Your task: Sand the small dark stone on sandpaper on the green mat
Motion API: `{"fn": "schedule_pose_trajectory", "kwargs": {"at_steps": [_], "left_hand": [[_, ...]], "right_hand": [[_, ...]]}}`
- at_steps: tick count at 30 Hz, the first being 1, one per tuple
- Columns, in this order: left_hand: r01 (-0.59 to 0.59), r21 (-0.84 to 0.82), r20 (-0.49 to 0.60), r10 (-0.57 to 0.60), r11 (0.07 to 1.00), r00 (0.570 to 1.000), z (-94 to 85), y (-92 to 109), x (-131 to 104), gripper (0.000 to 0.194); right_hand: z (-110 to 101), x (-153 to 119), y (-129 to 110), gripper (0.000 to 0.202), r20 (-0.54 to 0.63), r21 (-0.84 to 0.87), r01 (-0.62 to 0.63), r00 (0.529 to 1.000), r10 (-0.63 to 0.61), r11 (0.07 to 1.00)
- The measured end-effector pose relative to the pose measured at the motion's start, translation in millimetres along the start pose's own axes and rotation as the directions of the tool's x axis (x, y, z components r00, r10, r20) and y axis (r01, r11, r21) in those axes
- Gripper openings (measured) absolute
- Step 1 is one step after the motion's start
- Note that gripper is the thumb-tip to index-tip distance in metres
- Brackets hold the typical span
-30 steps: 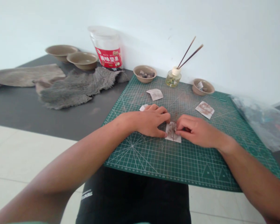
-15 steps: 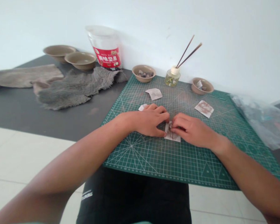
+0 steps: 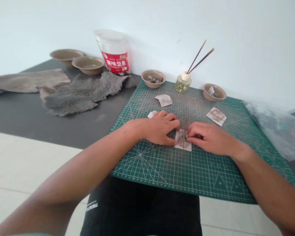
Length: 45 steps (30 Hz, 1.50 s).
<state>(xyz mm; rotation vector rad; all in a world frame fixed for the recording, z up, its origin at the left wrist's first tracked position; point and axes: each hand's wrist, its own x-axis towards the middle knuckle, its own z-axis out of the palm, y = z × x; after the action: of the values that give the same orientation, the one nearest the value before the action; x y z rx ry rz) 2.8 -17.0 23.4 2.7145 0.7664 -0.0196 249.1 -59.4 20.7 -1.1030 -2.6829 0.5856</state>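
Observation:
A small white paper square point(image 3: 183, 140) with brown smudges lies flat on the green cutting mat point(image 3: 152, 164). My left hand point(image 3: 161, 128) rests to the left of it with fingers apart, the thumb and index fingertip at its left edge. A pale scrap of paper point(image 3: 151, 114) pokes out behind that hand. Closed in a pinch, my right hand point(image 3: 207, 137) touches the right side of the smudged square; what its fingertips hold is too small and covered to name. Another smudged paper point(image 3: 216, 116) lies beyond my right hand, and a paler curled paper point(image 3: 164, 100) sits farther back.
Along the wall stand a bowl of small stones point(image 3: 153, 79), a reed diffuser point(image 3: 183, 82) and a bowl with paper scraps point(image 3: 214, 92). To the left are a plastic tub point(image 3: 115, 60), two bowls point(image 3: 88, 65) and grey cloth point(image 3: 81, 93). Clear plastic point(image 3: 275, 124) lies right.
My right hand has slid right across the smudged square, uncovering more of its brown marks. My left hand keeps its place on the paper. The view has shifted slightly.

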Motion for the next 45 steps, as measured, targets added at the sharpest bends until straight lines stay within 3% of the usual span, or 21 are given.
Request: {"fn": "schedule_pose_trajectory", "kwargs": {"at_steps": [3, 8, 13, 17, 22, 27, 32, 34, 37, 42, 45], "left_hand": [[-0.01, 0.008, -0.008, 0.01, 1.0, 1.0, 0.7, -0.2, 0.2, 0.045], [-0.002, 0.011, -0.026, 0.002, 1.0, 1.0, 2.2, -0.8, 0.0, 0.044], [-0.018, 0.026, -0.025, 0.018, 1.0, 1.0, 1.4, -0.6, -0.1, 0.044], [-0.01, 0.027, -0.026, 0.011, 1.0, 1.0, 0.6, -0.2, -0.2, 0.043], [-0.007, 0.008, -0.012, 0.007, 1.0, 1.0, -0.2, 0.1, -0.4, 0.046], [-0.001, 0.017, -0.018, 0.001, 1.0, 1.0, -0.8, 0.5, -0.3, 0.043], [-0.01, 0.018, -0.01, 0.01, 1.0, 1.0, 0.9, -0.5, 0.6, 0.046], [-0.013, 0.023, -0.02, 0.013, 1.0, 1.0, 2.0, -1.0, 0.8, 0.046], [-0.014, 0.028, -0.03, 0.015, 1.0, 0.999, 2.5, -1.0, 0.5, 0.044], [0.001, 0.012, -0.012, 0.0, 1.0, 1.0, 1.0, 0.2, -0.1, 0.047], [0.002, 0.019, -0.016, -0.001, 1.0, 1.0, 0.8, 0.1, 0.1, 0.046]], "right_hand": [[1.9, -0.4, -3.7, 0.012, 0.035, 0.019, 0.035, 0.999, -0.035, 0.999], [1.6, 1.8, -2.2, 0.012, -0.067, -0.054, -0.087, 0.994, 0.083, 0.995], [3.7, 1.0, -7.3, 0.011, 0.019, -0.009, -0.003, 1.0, 0.003, 1.0], [-1.4, -1.5, -5.3, 0.011, -0.047, -0.089, -0.114, 0.993, 0.11, 0.989], [-1.5, -4.0, -6.2, 0.012, 0.076, 0.009, -0.017, 0.997, 0.016, 1.0], [1.9, 2.8, -2.0, 0.009, -0.107, -0.088, -0.108, 0.989, 0.098, 0.99], [1.9, 0.4, -3.8, 0.011, 0.042, 0.032, 0.001, 0.999, -0.002, 0.999], [3.5, 0.7, -4.5, 0.01, 0.011, 0.017, 0.007, 1.0, -0.008, 1.0], [2.9, 2.1, -0.5, 0.01, -0.101, -0.078, -0.085, 0.992, 0.077, 0.993], [2.8, 0.9, -1.6, 0.011, 0.008, -0.007, -0.003, 1.0, 0.003, 1.0], [2.1, 0.2, -2.2, 0.01, -0.052, -0.061, -0.058, 0.997, 0.055, 0.996]]}}
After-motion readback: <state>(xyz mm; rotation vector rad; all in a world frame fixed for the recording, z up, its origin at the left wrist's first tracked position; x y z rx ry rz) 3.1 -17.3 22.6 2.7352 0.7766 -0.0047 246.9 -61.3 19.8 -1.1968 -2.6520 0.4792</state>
